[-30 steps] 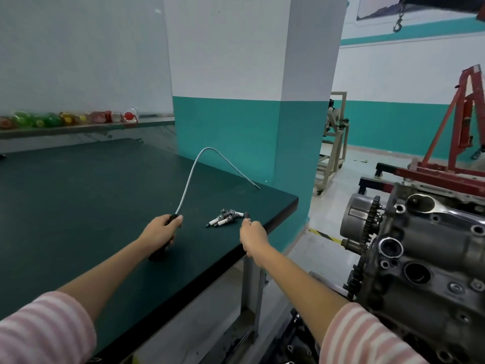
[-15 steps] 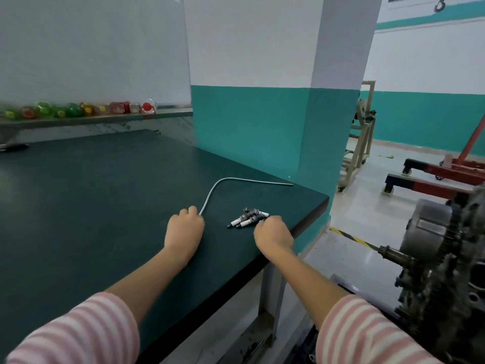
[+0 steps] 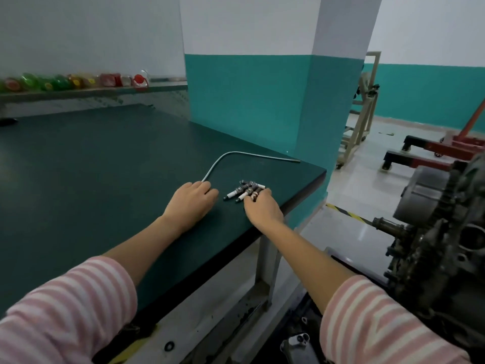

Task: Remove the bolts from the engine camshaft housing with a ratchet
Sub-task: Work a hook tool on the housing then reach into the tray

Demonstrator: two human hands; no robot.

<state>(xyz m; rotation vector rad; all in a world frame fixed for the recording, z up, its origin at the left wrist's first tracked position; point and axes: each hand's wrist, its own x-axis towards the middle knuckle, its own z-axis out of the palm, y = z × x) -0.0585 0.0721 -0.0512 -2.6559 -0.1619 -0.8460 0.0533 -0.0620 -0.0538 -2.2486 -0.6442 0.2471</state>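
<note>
Left hand point(image 3: 191, 203) lies knuckles-up on the dark green desk point(image 3: 86, 166), fingers curled over the near end of a bent silver flexible rod point(image 3: 225, 156). Right hand point(image 3: 262, 209) fingers pinch grey-and-white spark plugs point(image 3: 245, 191). The grimy grey metal engine point(image 3: 441, 232) stands well right of the fingers.

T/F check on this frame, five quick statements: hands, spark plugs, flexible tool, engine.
1. The spark plugs lie on the green table, near its right edge. True.
2. The left hand covers the near end of the flexible tool, whose shaft lies on the table. True.
3. The right hand is holding a ratchet. False: no ratchet shows; its fingers reach the spark plugs.
4. The engine sits on the table. False: it stands off the table, at the frame's right edge.
5. The colourful bottles stand beside the spark plugs. False: they line the shelf along the far wall.
</note>
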